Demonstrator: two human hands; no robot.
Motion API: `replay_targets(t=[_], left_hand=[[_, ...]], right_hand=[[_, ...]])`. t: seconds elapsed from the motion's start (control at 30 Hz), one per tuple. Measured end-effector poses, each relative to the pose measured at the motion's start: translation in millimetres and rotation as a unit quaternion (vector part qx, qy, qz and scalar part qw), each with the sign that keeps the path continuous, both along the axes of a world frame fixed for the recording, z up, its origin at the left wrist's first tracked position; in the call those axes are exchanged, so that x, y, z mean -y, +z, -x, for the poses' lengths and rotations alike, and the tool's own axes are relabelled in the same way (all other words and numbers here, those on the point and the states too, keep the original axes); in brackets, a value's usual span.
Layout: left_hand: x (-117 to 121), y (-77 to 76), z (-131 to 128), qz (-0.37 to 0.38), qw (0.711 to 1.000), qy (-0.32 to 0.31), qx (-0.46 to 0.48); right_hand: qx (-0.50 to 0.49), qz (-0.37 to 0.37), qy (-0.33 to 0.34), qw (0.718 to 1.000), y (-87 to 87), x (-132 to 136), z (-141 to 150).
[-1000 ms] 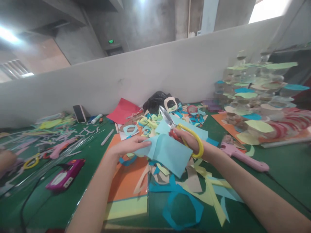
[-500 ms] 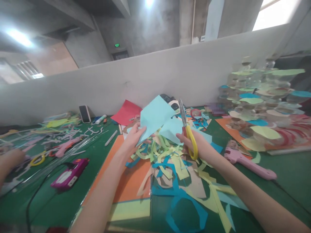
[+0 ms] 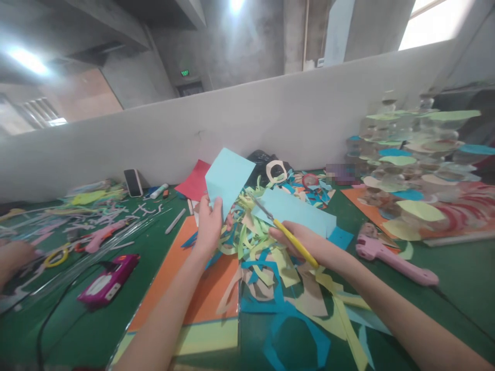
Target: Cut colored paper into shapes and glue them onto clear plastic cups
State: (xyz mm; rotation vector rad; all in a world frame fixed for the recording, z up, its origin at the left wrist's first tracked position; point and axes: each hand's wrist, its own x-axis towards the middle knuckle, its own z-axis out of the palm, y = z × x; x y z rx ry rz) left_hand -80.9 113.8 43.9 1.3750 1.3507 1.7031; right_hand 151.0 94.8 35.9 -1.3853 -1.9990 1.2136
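My left hand (image 3: 209, 224) pinches a folded light-blue paper sheet (image 3: 228, 178) and holds it upright above the table. My right hand (image 3: 299, 243) grips yellow-handled scissors (image 3: 279, 228), whose blades point left toward the sheet's lower edge. Below both hands lies a heap of coloured paper scraps (image 3: 266, 263) in blue, yellow-green and beige. Another light-blue sheet (image 3: 296, 210) lies flat just behind the scissors.
Green table (image 3: 456, 304) with an orange sheet (image 3: 201, 293), a red sheet (image 3: 195, 183), a pink glue gun (image 3: 390, 255), a magenta device (image 3: 108, 281), a phone (image 3: 132, 182) against the white partition, stacked paper-topped cups (image 3: 410, 154) at right. Another person's hand (image 3: 13, 257) is at far left.
The light-blue sheet was raised off the scrap heap and now stands folded narrower in my left hand. The scissors tipped from upright to pointing left toward it.
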Motion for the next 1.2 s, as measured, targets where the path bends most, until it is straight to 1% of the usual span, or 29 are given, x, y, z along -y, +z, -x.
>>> replay_targets(t=[0.1, 0.23, 0.37, 0.47, 0.7, 0.9, 1.0, 1.2], left_hand=[[5, -0.3, -10, 0.027, 1.0, -0.01, -0.008], [10, 2.6, -22, 0.052, 0.998, -0.019, -0.024], [12, 1.9, -28, 0.061, 0.997, -0.034, -0.025], [11, -0.7, -28, 0.059, 0.997, -0.047, -0.027], [10, -2.8, -26, 0.058, 0.996, -0.05, -0.034], [12, 0.7, -26, 0.054, 0.996, -0.049, -0.054], [13, 1.8, -26, 0.055, 0.995, -0.054, -0.059], [12, 1.9, -24, 0.086, 0.992, -0.047, -0.081]], right_hand=[[-0.004, 0.028, 0.04, 0.999, 3.7, 3, 1], [-0.034, 0.042, 0.058, 0.997, 6.6, 5, 0], [-0.07, 0.066, 0.085, 0.992, 2.3, 2, -1], [-0.099, 0.069, 0.104, 0.987, -1.5, 0, -1], [-0.108, 0.052, 0.119, 0.986, -7.0, -1, -1], [-0.066, 0.042, 0.114, 0.99, -4.6, 1, -2], [-0.062, 0.037, 0.106, 0.992, -4.1, 1, -1], [-0.073, 0.058, 0.088, 0.992, -7.4, 2, 0]])
